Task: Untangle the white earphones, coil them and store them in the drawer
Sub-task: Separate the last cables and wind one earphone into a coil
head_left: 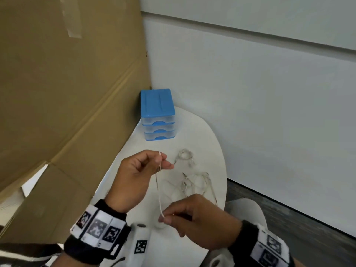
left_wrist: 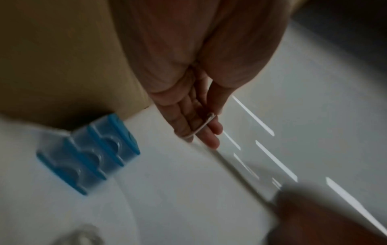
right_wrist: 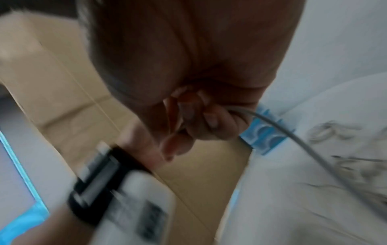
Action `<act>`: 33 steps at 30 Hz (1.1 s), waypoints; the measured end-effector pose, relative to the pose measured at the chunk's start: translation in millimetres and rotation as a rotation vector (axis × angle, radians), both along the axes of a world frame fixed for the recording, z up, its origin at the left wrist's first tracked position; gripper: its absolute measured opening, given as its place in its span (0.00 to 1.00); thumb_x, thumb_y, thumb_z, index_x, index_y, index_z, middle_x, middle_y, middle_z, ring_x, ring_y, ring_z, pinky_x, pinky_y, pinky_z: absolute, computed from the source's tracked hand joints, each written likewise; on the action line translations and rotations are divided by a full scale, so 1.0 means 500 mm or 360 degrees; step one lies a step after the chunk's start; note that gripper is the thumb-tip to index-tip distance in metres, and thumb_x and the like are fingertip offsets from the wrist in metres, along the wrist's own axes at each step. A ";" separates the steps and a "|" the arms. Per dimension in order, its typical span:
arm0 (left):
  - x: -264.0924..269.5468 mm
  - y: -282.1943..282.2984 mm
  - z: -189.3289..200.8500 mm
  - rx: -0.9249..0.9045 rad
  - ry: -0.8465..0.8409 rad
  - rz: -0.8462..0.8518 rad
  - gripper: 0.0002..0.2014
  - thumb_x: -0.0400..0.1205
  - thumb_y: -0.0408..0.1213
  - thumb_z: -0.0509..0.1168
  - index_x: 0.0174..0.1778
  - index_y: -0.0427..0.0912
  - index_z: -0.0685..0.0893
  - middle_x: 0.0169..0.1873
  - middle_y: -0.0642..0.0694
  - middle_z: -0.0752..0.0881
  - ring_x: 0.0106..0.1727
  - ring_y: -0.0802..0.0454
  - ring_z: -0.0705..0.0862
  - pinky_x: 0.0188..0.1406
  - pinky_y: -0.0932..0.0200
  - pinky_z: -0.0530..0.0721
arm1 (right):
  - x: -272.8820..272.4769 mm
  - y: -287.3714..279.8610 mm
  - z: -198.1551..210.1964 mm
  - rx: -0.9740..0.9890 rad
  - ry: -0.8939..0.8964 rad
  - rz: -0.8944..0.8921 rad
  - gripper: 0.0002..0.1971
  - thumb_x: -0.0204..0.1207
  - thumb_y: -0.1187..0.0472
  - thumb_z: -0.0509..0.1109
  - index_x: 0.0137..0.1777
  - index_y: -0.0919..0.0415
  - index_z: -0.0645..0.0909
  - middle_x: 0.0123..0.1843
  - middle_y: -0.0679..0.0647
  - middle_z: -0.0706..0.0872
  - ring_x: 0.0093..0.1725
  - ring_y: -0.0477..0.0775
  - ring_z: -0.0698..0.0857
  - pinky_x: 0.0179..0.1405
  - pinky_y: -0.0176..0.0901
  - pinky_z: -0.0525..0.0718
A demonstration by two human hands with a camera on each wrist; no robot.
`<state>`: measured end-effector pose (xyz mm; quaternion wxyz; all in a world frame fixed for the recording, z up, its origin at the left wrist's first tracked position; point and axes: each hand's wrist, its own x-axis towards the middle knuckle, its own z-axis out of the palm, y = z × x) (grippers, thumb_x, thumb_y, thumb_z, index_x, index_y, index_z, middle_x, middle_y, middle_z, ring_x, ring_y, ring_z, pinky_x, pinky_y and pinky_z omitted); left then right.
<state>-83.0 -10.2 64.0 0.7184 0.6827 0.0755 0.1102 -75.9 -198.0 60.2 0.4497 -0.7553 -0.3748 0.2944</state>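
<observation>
A white earphone cable point(head_left: 158, 189) runs taut between my two hands above the white table point(head_left: 213, 143). My left hand point(head_left: 161, 160) pinches its upper end between thumb and fingers; in the left wrist view the cable point(left_wrist: 201, 127) crosses the fingers point(left_wrist: 209, 139). My right hand point(head_left: 166, 218) pinches the lower end near the table's front; the cable point(right_wrist: 293, 137) leaves its curled fingers point(right_wrist: 211, 122). A tangled white bundle point(head_left: 196, 184) lies between the hands and to the right. A small coiled earphone set point(head_left: 185, 154) lies beyond it. The blue drawer unit point(head_left: 158, 114) stands at the back with all drawers closed.
A large cardboard sheet point(head_left: 67, 93) stands along the table's left side. A white wall point(head_left: 269, 93) lies behind and to the right. Dark floor point(head_left: 289, 212) shows past the table's right edge. Both wrists wear marker bands.
</observation>
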 end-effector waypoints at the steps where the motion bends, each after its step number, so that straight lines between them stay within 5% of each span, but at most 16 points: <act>1: -0.004 -0.001 -0.009 0.0198 0.0010 -0.0036 0.08 0.84 0.33 0.63 0.44 0.41 0.87 0.36 0.45 0.92 0.45 0.45 0.91 0.52 0.58 0.83 | 0.000 -0.003 0.031 0.0046 0.0007 0.0029 0.09 0.83 0.60 0.67 0.53 0.61 0.88 0.29 0.37 0.86 0.28 0.39 0.80 0.36 0.29 0.78; 5: -0.031 -0.019 -0.023 0.0466 0.0026 -0.0351 0.14 0.87 0.37 0.59 0.42 0.49 0.88 0.35 0.47 0.90 0.42 0.54 0.87 0.49 0.59 0.82 | 0.063 -0.011 0.110 0.0337 -0.0140 -0.0356 0.07 0.83 0.66 0.67 0.46 0.64 0.87 0.27 0.37 0.82 0.26 0.38 0.76 0.31 0.24 0.72; 9: -0.032 -0.041 0.004 -0.0108 0.0108 -0.0397 0.14 0.87 0.33 0.57 0.46 0.35 0.88 0.31 0.42 0.87 0.37 0.49 0.87 0.49 0.60 0.86 | 0.138 0.005 0.042 0.0262 -0.0298 -0.0748 0.10 0.81 0.62 0.69 0.39 0.53 0.88 0.33 0.48 0.88 0.31 0.40 0.79 0.36 0.36 0.79; 12: -0.021 -0.039 0.018 -0.0463 0.0076 -0.0290 0.14 0.84 0.36 0.58 0.45 0.39 0.90 0.34 0.41 0.87 0.38 0.46 0.87 0.51 0.57 0.87 | 0.095 0.017 -0.034 0.0013 -0.0250 -0.0487 0.15 0.81 0.57 0.65 0.34 0.45 0.85 0.25 0.36 0.81 0.26 0.36 0.76 0.34 0.34 0.74; 15: -0.012 -0.021 0.012 -0.0546 0.0072 -0.0108 0.15 0.86 0.35 0.55 0.49 0.35 0.87 0.37 0.40 0.90 0.45 0.43 0.91 0.51 0.60 0.87 | 0.019 0.015 -0.038 -0.0193 -0.0166 -0.0117 0.12 0.84 0.57 0.63 0.49 0.53 0.89 0.27 0.27 0.81 0.29 0.35 0.80 0.37 0.28 0.74; 18: -0.014 -0.012 -0.008 -0.0130 0.0093 -0.0054 0.14 0.88 0.33 0.55 0.51 0.36 0.86 0.38 0.41 0.91 0.48 0.45 0.91 0.53 0.60 0.85 | -0.010 -0.001 0.027 -0.0102 -0.0088 0.0060 0.11 0.87 0.56 0.60 0.52 0.55 0.85 0.28 0.38 0.81 0.30 0.41 0.78 0.36 0.29 0.75; 22: -0.036 -0.028 -0.017 0.0238 0.0113 -0.0274 0.12 0.86 0.28 0.60 0.40 0.37 0.86 0.35 0.42 0.90 0.40 0.53 0.86 0.48 0.62 0.82 | 0.039 -0.020 0.113 0.0186 -0.0212 -0.0231 0.10 0.86 0.62 0.62 0.47 0.60 0.84 0.28 0.41 0.77 0.28 0.42 0.74 0.31 0.34 0.75; 24: -0.041 -0.038 -0.009 0.0252 0.0145 -0.0409 0.12 0.87 0.30 0.59 0.41 0.36 0.85 0.34 0.43 0.89 0.39 0.49 0.86 0.47 0.61 0.82 | 0.078 -0.020 0.118 0.0256 -0.0279 -0.0398 0.10 0.85 0.65 0.63 0.45 0.63 0.85 0.28 0.43 0.77 0.29 0.47 0.73 0.31 0.37 0.74; 28: -0.033 -0.046 0.005 0.0180 0.0199 -0.0445 0.15 0.87 0.30 0.54 0.39 0.38 0.83 0.33 0.43 0.88 0.41 0.40 0.86 0.53 0.52 0.83 | 0.103 -0.016 0.106 0.0351 -0.0289 -0.0504 0.09 0.84 0.67 0.65 0.44 0.64 0.85 0.29 0.62 0.78 0.30 0.59 0.75 0.32 0.42 0.76; 33: -0.041 -0.052 0.015 -0.0194 0.0152 -0.0461 0.15 0.84 0.39 0.54 0.39 0.43 0.85 0.32 0.43 0.77 0.33 0.48 0.78 0.59 0.49 0.84 | 0.130 0.000 0.060 0.0389 -0.0181 -0.0689 0.09 0.82 0.65 0.68 0.43 0.62 0.88 0.33 0.64 0.84 0.31 0.47 0.75 0.34 0.39 0.76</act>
